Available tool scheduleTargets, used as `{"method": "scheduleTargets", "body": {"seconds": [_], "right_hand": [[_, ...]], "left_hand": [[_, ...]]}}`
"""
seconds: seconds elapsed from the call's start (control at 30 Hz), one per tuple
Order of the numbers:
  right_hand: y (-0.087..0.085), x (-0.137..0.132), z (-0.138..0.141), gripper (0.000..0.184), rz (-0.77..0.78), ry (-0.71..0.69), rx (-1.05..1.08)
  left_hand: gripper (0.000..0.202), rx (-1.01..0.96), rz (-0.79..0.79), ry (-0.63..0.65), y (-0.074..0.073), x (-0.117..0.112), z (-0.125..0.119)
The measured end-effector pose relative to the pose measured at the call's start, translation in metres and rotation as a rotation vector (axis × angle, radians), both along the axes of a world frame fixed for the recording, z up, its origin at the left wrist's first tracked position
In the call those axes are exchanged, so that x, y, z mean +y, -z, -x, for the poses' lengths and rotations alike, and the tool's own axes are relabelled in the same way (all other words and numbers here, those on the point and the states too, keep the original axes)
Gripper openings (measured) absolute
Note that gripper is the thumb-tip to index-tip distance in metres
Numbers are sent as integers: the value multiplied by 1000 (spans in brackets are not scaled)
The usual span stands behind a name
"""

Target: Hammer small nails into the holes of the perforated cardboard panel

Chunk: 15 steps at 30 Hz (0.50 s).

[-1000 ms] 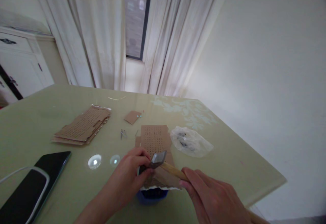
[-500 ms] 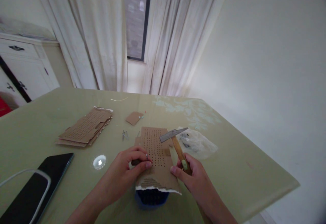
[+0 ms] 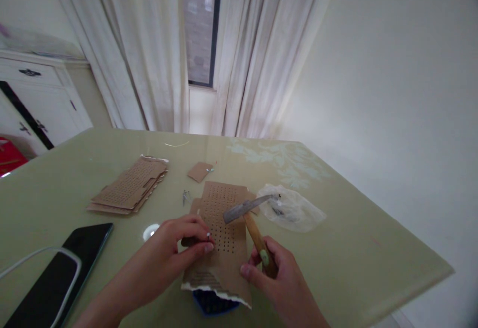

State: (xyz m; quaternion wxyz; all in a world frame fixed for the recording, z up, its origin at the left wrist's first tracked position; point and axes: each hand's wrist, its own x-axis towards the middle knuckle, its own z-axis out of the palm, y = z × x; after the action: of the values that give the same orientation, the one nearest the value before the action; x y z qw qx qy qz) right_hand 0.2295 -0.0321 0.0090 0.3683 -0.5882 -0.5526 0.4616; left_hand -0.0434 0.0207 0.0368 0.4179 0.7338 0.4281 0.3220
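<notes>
My right hand [image 3: 278, 280] grips the wooden handle of a small hammer [image 3: 248, 213], whose metal head hangs raised over a perforated cardboard sheet [image 3: 224, 233]. That sheet lies across a blue container [image 3: 212, 304], mostly hidden beneath it. My left hand [image 3: 179, 243] rests on the sheet's left side, thumb and forefinger pinched on a small nail [image 3: 208, 236] standing on the cardboard.
A stack of perforated cardboard pieces [image 3: 130, 191] lies at the left, a small cardboard scrap [image 3: 199, 171] and loose nails [image 3: 185, 196] behind the sheet. A clear plastic bag [image 3: 293, 208] sits to the right. A dark tablet [image 3: 56, 268] with a white cable lies near left.
The hammer went from striking down at my left fingers to raised, and now hangs lower and tilted over the sheet. My left hand still pinches the nail; the view shifted slightly.
</notes>
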Motion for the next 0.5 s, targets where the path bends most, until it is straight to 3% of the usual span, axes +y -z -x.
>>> {"method": "scheduleTargets", "body": {"seconds": [0.27,0.4,0.5], "right_hand": [[-3,-6,0,37,-4,25,104],[4,-11,1,44,43,-12,162],[9,-12,0,46,59,2,185]], "left_hand": [[15,-132,-137,-159,-5,-25,-2],[14,-192,-222,-231,6,-37,1],[14,-115,-288,-328,21,-45,12]]}}
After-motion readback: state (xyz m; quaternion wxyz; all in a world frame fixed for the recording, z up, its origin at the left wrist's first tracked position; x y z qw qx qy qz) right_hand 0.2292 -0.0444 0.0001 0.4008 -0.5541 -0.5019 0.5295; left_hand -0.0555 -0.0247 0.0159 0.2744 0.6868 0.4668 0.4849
